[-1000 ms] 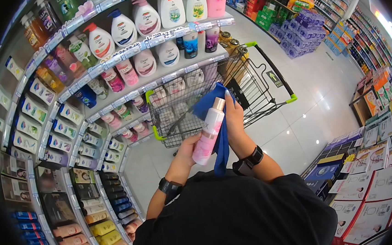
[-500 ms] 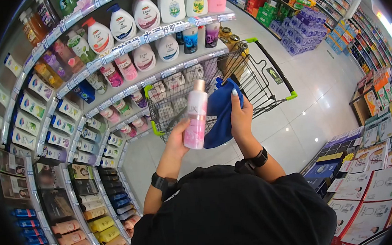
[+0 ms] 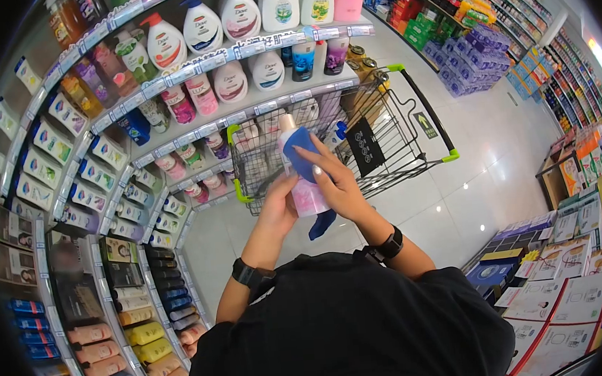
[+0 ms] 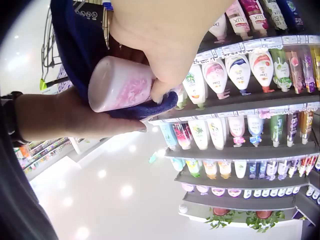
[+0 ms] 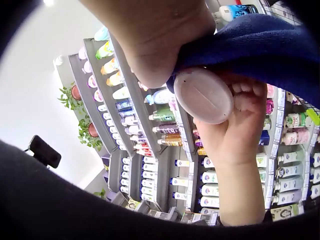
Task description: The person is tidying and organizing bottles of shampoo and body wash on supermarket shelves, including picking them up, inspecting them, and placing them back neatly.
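Two hands share one bottle [image 3: 306, 195], held in mid-air in front of the person, with the cart [image 3: 363, 147] and the shelf [image 3: 264, 109] beyond it. Left hand [image 3: 279, 205]: fingers curled round the side of the bottle, as the right wrist view confirms. Right hand [image 3: 337, 184]: fingers about straight, laid over the cloth [image 3: 300, 153] and pressing it to the bottle's front.

Reason for the arrangement, as judged: the left grip steadies the bottle so that the right can bear on it through the cloth. The low hold on the body leaves the upper part within the right hand's reach. The bottle leans with its cap [image 3: 286, 122] away from the person and its base nearer, probably a comfortable working angle. The cart's position likely keeps it within reach while leaving room for the arms.

Condition of the bottle: pale upper part, a pink marbled or floral pattern lower down, a light-coloured cap in place. The base is a smooth pale oval with a line across it. No dent noted on the visible parts. Label lettering cannot be read; the cloth covers much of the front, and there is some blur.
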A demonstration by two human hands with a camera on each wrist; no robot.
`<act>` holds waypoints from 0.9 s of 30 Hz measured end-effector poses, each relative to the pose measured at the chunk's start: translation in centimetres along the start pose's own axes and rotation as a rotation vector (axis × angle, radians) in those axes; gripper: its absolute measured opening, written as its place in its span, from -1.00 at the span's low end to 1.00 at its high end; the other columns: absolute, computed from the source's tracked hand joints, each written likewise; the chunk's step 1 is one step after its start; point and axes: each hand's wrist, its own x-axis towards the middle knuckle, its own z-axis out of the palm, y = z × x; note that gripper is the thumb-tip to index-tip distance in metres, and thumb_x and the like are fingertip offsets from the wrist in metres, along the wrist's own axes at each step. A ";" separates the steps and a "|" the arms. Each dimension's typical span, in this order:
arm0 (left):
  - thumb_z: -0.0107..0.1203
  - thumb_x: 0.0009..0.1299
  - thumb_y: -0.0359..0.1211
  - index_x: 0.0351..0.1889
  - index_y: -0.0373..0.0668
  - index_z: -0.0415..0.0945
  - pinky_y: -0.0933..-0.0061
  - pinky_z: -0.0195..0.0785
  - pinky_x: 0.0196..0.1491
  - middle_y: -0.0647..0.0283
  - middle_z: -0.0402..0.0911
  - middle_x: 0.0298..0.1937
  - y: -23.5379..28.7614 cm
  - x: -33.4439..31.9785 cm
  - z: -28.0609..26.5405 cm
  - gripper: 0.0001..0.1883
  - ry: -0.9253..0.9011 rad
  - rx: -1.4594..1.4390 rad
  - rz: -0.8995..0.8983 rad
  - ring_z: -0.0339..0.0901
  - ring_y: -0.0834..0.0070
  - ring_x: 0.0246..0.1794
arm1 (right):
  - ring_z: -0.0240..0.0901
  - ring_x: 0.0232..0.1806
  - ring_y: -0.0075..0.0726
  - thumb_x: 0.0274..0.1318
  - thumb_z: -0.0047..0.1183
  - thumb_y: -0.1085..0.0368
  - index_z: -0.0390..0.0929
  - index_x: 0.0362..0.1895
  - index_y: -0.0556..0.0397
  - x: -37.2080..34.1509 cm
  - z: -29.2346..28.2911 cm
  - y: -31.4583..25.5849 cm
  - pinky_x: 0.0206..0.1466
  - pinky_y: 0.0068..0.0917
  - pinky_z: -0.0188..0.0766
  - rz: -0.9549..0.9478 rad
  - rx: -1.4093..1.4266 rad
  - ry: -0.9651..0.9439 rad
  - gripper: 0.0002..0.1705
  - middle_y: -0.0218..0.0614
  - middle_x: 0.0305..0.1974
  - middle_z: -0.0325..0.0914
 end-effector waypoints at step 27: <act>-0.14 0.43 -0.16 0.08 -0.19 0.30 0.26 0.28 0.15 0.14 0.47 0.04 1.3 1.2 -0.4 -0.62 0.224 -0.430 -0.055 0.41 0.29 0.08 | 0.47 -0.28 -0.25 -0.31 0.20 0.38 0.47 0.07 -0.12 -2.4 0.2 -0.2 -0.28 -0.41 0.44 -0.301 -0.633 0.054 -0.34 -0.25 -0.03 0.45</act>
